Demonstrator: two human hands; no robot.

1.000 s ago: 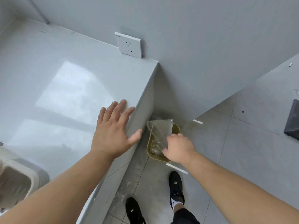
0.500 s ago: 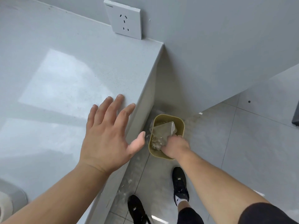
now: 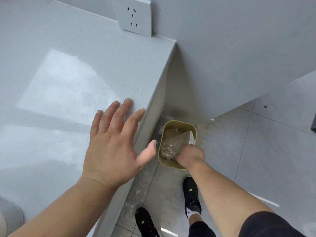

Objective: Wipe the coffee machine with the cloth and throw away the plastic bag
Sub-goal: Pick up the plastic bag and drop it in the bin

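The clear plastic bag (image 3: 176, 142) is down inside a small olive bin (image 3: 168, 164) on the floor beside the counter's end. My right hand (image 3: 190, 155) reaches into the bin's near right corner and is closed on the bag's edge. My left hand (image 3: 114, 142) lies flat and open on the grey counter (image 3: 68, 82) near its right edge, fingers spread, holding nothing. The coffee machine and the cloth are out of view.
A white wall socket (image 3: 135, 16) sits on the wall behind the counter. A grey wall panel (image 3: 239, 48) stands behind the bin. My two black shoes (image 3: 191, 195) are on the tiled floor just in front of the bin.
My right hand has pushed the bag lower, from above the rim to inside the bin. My head has leaned forward, so the counter and bin look closer. The left hand stays on the counter.
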